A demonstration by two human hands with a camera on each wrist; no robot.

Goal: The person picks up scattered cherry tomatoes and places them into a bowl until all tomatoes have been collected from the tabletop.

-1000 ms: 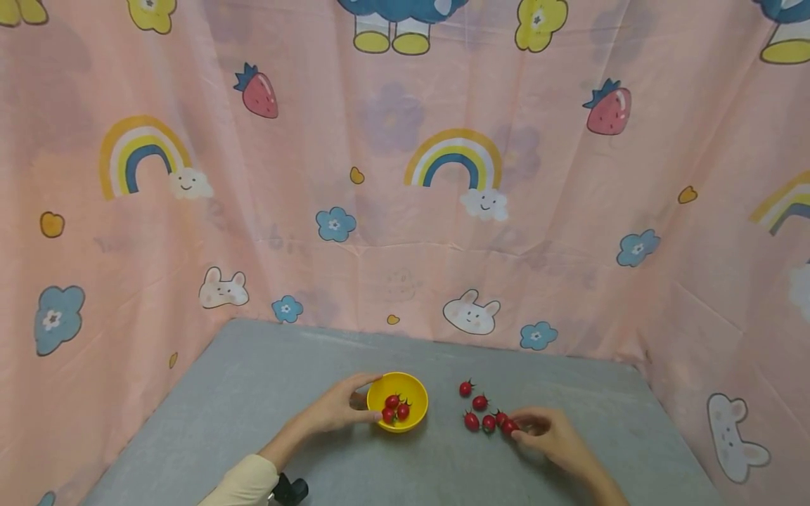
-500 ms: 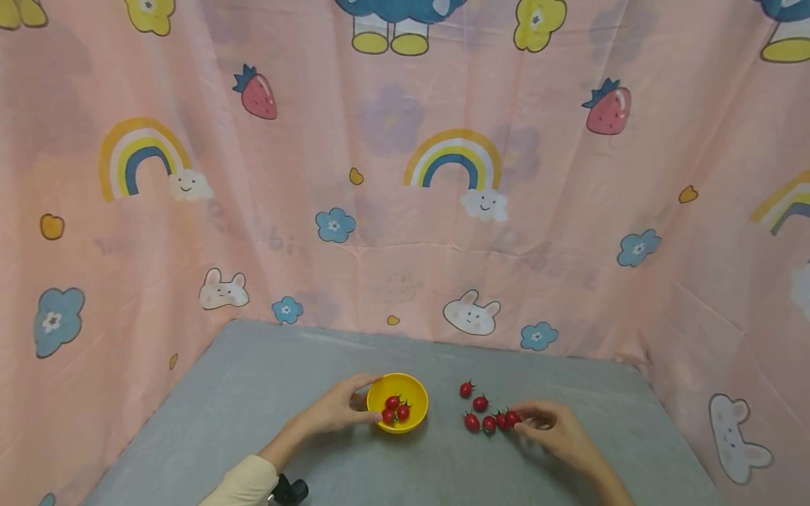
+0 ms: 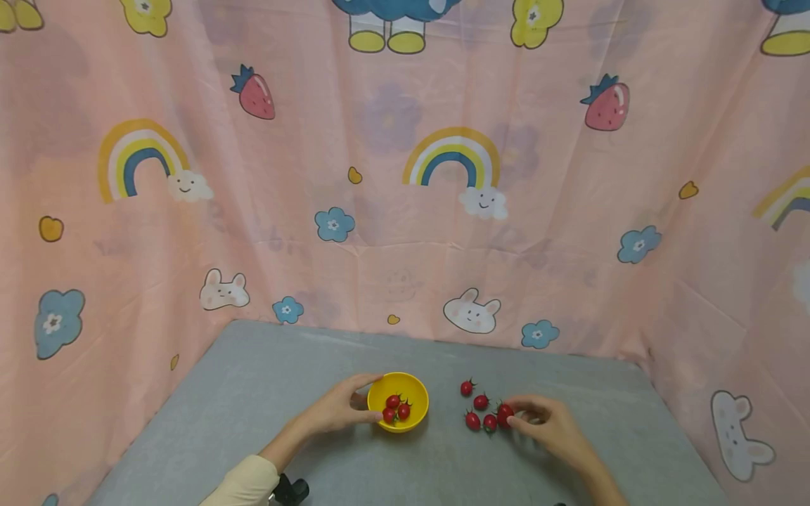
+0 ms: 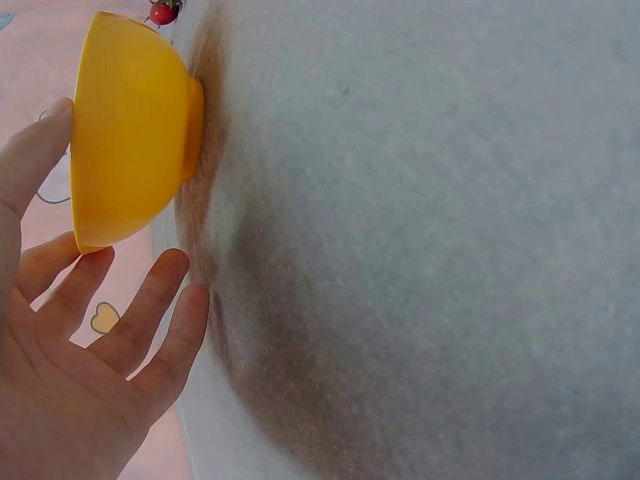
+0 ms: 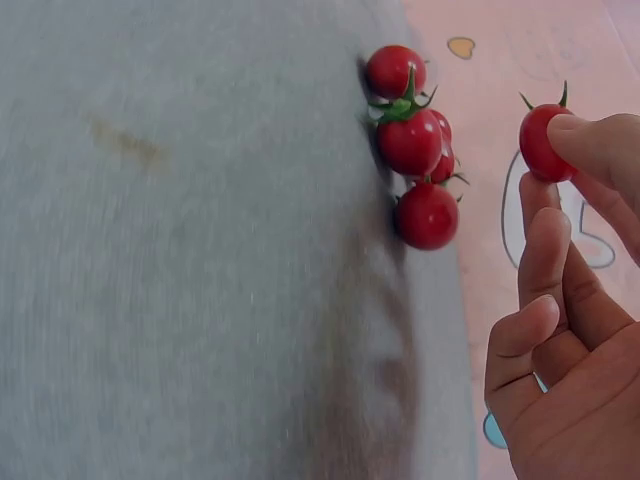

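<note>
My left hand holds a yellow bowl by its side, thumb at the near rim and index finger at the far rim. In the left wrist view the bowl stands upright on its foot, the other fingers spread beside it. Small red cherry tomatoes with green stems lie inside. To the right, my right hand pinches one cherry tomato between thumb and fingertips, lifted off the table. Several more cherry tomatoes lie loose between the bowl and that hand; the held one overlaps their right end.
A grey cloth-like surface covers the table. Behind and at both sides hangs a pink curtain printed with rainbows, rabbits and flowers. A small black object shows by the left sleeve at the front edge.
The right hand has raised the pinched cherry tomato from the right end of the group and moved it slightly left. The left hand and the bowl have stayed in place.
</note>
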